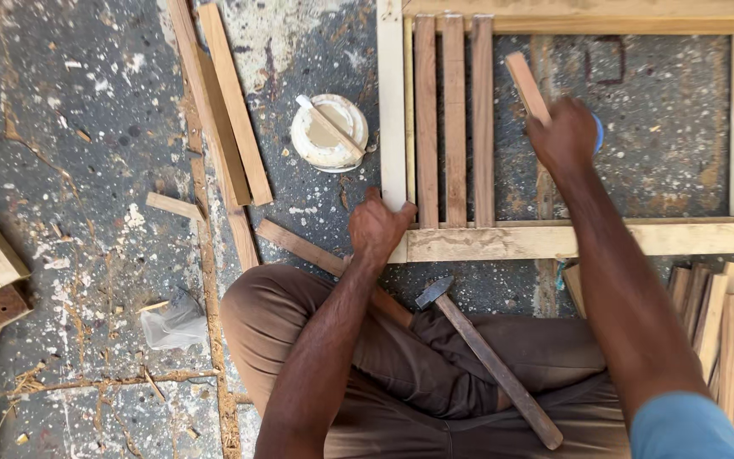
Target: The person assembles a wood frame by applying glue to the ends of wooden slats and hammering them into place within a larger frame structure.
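Observation:
A pale wooden frame [571, 240] lies flat on the speckled floor, with three reddish-brown slats [454, 119] standing side by side inside its left end. My left hand [378, 228] grips the frame's lower left corner. My right hand [564, 136] is inside the frame, shut on a short wooden slat [527, 85] that tilts up to the left; something blue shows behind the hand. A hammer [486, 357] with a wooden handle rests across my lap.
A white tub of glue [330, 132] with a stick across it sits left of the frame. Loose slats [224, 110] lie at upper left, a stack of slats [719, 327] at lower right. A crumpled plastic bag [173, 321] and wood scraps litter the floor.

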